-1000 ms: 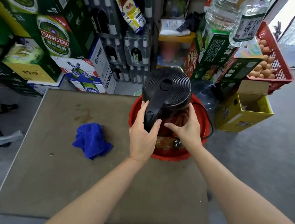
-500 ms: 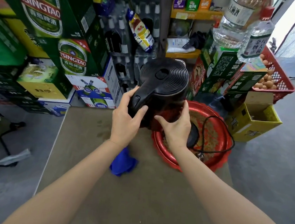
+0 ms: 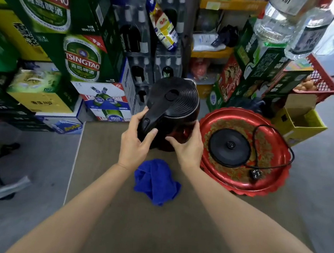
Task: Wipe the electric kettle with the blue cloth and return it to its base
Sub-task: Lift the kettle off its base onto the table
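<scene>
Gripped black electric kettle (image 3: pixel 172 110) with left hand (image 3: pixel 134 143) on handle, right hand (image 3: pixel 188 148) cupping body; blue cloth (image 3: pixel 156 180) lay untouched; base (image 3: pixel 229 148) sat bare.

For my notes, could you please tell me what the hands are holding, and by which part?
Both hold the kettle: left hand on its handle, right hand against its side.

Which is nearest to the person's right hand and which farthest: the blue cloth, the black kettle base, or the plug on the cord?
From the right hand, in the head view:
1. Black kettle base, just to its right on the red tray.
2. Blue cloth, below it, between the forearms.
3. Plug, on the tray's near right side.
</scene>
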